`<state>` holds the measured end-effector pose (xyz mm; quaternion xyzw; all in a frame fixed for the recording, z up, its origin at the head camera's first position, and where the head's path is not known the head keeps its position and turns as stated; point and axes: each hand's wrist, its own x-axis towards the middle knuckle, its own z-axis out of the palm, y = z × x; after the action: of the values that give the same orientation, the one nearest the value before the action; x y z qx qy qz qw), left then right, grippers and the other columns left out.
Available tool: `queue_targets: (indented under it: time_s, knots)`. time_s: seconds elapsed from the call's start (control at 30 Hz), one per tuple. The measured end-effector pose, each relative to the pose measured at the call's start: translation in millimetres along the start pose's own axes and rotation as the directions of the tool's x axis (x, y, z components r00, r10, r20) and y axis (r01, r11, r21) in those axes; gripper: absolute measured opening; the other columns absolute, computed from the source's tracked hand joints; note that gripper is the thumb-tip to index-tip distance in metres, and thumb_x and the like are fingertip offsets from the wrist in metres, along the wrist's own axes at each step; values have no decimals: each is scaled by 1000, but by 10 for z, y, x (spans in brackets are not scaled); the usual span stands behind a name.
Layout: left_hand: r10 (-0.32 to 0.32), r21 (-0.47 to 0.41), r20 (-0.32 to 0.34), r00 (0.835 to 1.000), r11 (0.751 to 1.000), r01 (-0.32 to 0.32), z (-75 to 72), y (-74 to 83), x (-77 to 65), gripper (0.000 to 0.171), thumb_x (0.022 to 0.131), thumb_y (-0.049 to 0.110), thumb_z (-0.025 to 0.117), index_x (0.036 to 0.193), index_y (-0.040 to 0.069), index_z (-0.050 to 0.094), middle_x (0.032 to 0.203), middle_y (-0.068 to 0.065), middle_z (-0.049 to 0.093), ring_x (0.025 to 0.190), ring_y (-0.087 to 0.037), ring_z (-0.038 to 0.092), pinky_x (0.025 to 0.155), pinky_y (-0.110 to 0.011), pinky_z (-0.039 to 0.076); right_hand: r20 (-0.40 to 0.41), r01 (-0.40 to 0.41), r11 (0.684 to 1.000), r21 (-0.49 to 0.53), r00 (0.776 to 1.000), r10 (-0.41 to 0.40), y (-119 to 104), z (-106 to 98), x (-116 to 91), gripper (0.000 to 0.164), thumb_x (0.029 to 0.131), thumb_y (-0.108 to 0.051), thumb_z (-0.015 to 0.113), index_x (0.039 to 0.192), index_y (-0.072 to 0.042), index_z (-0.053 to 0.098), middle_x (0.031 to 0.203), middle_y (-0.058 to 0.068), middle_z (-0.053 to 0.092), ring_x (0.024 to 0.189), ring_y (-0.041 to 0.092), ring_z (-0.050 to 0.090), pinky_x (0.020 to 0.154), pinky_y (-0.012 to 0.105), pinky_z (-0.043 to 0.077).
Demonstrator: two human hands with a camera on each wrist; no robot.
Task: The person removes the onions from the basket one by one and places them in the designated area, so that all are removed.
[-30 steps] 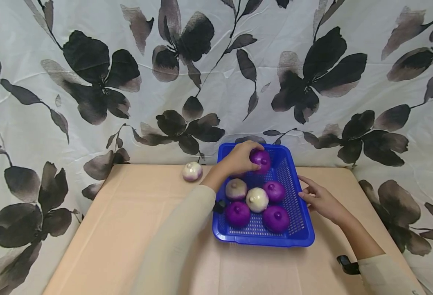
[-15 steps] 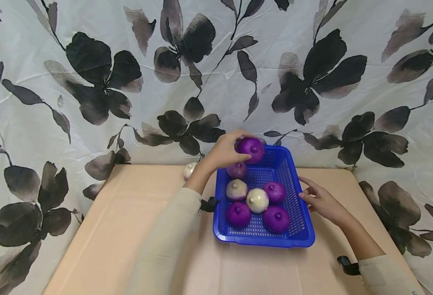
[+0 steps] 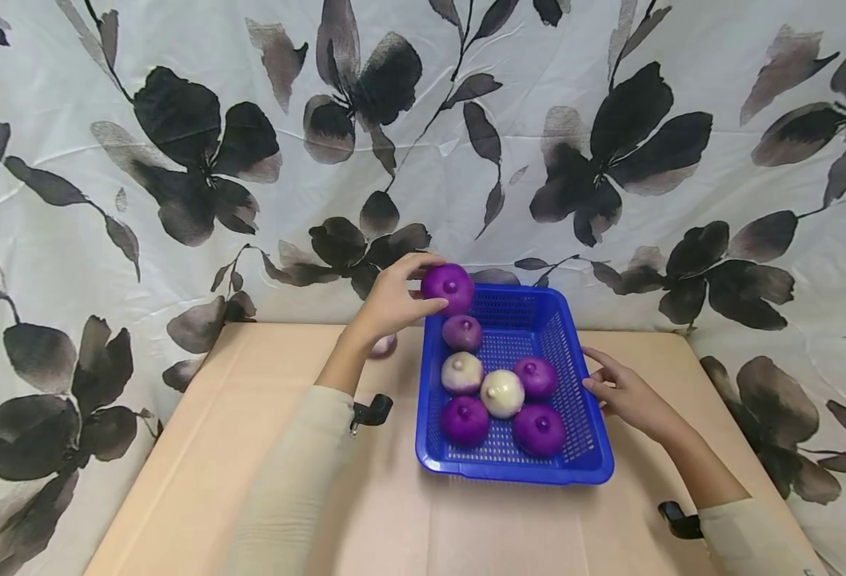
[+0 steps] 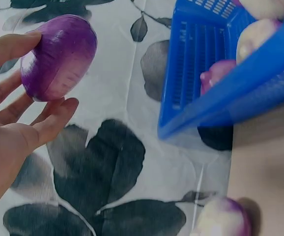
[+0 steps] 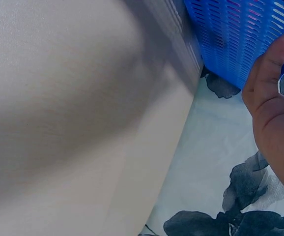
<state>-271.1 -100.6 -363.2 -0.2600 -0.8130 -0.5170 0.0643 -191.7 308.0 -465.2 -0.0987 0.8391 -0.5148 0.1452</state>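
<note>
My left hand (image 3: 394,300) grips a purple turnip (image 3: 448,289) just above the far left corner of a blue plastic basket (image 3: 423,440). In the left wrist view that turnip (image 4: 63,59) fades from purple to white, with thumb and fingers around it. Several more turnips lie inside the basket, including a purple one (image 3: 544,430) and a white one (image 3: 502,392). My right hand (image 3: 628,394) pinches the basket's right rim; in the right wrist view its thumb lies against the slotted wall (image 5: 235,39). Another white-and-purple turnip (image 3: 384,346) sits outside the basket, partly hidden behind my left wrist.
A light tan tabletop (image 3: 214,480) carries the basket, whose far end reaches the table's back edge. Behind it hangs a white cloth (image 3: 466,200) with dark flowers. A small black camera (image 3: 373,410) is worn on the left wrist, another (image 3: 678,520) on the right.
My left hand has lifted the purple turnip out of the basket's far end and carried it left past the rim. The right hand and basket have stayed in place.
</note>
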Motion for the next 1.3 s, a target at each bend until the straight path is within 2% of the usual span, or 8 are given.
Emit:
queue_targets:
  time_s: [0.13,0.4,0.83,0.93,1.0,1.1,1.2,1.3]
  knots:
    - [-18,-17,-36,999,1000,17,-138,-68,-83,58,82,10,87,136,10,63,138,-5,60,120,-27,64,91,-32,61,2,8,1000,-2,1000,-8,4,5,8,67,108,-12,53,164,-3,17,101,22,57,83,16,69,69,34,64]
    - [-69,-35,-102,992,997,66,-412,-217,-335,58,84,10,86,136,12,62,136,-9,58,119,-33,65,98,-42,59,-4,11,1000,-5,1000,-11,-15,1,25,68,108,-12,54,164,-3,17,103,23,58,82,16,68,68,34,64]
    - [-174,-37,-217,960,985,170,-718,-630,-701,63,86,7,83,143,8,57,144,-15,48,125,-39,60,101,-51,56,-3,16,1000,-12,1000,-16,-12,2,12,68,108,-12,54,164,-3,17,104,23,60,83,17,69,68,33,64]
    - [-204,-45,-254,945,979,200,-740,-792,-780,63,86,7,83,143,5,57,145,-17,47,123,-41,60,101,-54,55,-5,13,1000,-11,1000,-13,-1,8,-11,67,108,-11,53,164,-3,17,103,23,60,83,17,69,68,34,64]
    - [-226,-34,-284,932,974,226,-744,-907,-835,63,86,7,82,143,3,56,148,-18,47,122,-44,60,100,-50,57,-5,11,1000,-12,1000,-11,6,10,-21,68,108,-11,53,164,-3,17,103,23,60,83,17,69,68,33,64]
    - [-280,-19,-327,902,957,290,-749,-1071,-912,62,87,9,82,143,3,56,149,-18,48,122,-45,60,93,-34,59,-4,12,1000,-4,1000,-12,14,13,-21,67,108,-11,53,164,-3,17,103,23,60,83,17,69,68,34,64]
    - [-336,-28,-357,872,937,349,-755,-1203,-973,63,88,10,81,144,2,54,148,-19,48,123,-46,60,83,-16,55,-3,13,1000,-2,1000,-13,16,13,-14,67,108,-12,53,164,-2,17,103,23,60,83,17,69,68,34,64]
    - [-376,-40,-373,848,920,390,-756,-1323,-1021,63,90,12,79,146,0,52,147,-22,48,123,-48,61,81,-12,54,-7,14,1000,-3,1000,-14,12,10,-9,68,108,-11,53,164,-3,17,103,23,59,83,16,69,68,33,64]
